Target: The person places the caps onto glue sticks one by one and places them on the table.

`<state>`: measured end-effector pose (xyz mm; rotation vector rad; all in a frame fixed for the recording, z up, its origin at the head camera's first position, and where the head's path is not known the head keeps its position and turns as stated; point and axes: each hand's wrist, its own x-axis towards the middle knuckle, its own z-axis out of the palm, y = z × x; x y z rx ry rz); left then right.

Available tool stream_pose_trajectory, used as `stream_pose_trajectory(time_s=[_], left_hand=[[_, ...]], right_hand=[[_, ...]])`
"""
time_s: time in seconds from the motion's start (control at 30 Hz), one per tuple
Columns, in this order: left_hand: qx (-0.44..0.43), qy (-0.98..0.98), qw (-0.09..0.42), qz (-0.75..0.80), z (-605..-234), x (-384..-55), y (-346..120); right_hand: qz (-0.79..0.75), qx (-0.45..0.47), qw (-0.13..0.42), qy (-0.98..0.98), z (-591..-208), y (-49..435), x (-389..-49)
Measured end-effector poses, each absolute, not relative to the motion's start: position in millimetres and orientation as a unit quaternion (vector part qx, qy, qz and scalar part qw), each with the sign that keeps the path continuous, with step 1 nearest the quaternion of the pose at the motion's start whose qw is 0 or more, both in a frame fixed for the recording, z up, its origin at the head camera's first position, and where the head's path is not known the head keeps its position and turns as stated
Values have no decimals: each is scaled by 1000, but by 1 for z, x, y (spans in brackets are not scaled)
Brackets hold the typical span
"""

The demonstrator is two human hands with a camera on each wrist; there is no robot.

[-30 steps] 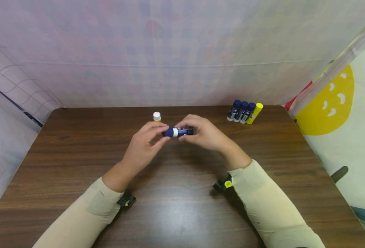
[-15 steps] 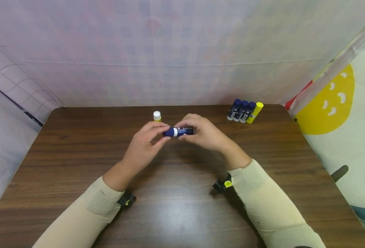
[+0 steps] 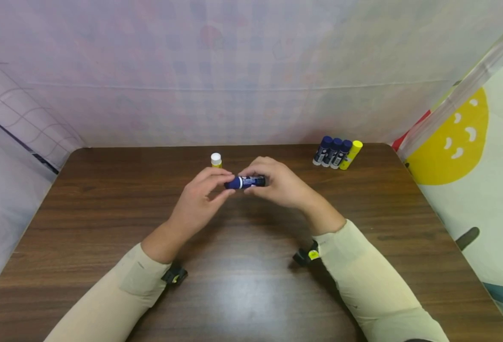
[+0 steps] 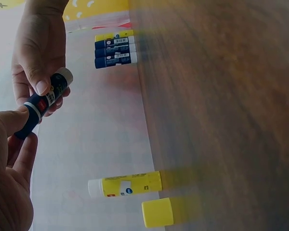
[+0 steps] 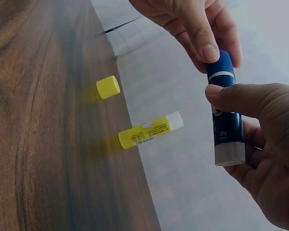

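Over the middle of the table, both hands hold one dark blue glue stick [image 3: 253, 181] lying roughly level in the head view. My left hand [image 3: 197, 192] pinches its blue cap [image 5: 221, 62] between thumb and fingers. My right hand [image 3: 279, 183] grips the body, whose pale base [image 5: 230, 154] shows in the right wrist view. Between cap and body runs a thin white band [image 5: 221, 75]. Just behind the left hand, a yellow glue stick [image 4: 132, 184] stands upright with its white top bare. A yellow cap [image 5: 108, 87] stands beside it; the left hand hides that cap in the head view.
At the back right of the brown table [image 3: 242, 294], three blue glue sticks [image 3: 331, 153] and a yellow one [image 3: 351, 155] stand in a row, all capped. A pale patterned cloth [image 3: 251, 71] hangs along the table's far edge.
The white band on the blue glue stick has narrowed as cap and body came closer together. My right hand has shifted slightly left; the left hand looks nearly still.
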<state>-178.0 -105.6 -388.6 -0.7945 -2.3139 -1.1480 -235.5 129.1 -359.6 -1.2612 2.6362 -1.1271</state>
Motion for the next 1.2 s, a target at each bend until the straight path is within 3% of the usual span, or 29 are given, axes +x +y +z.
stream_pose_trajectory(time_s=[1.2], left_hand=[[-264,-831,201,-446,-386,-175,-108]], right_hand=[[-328,-401,-47,854,-355,121,-226]])
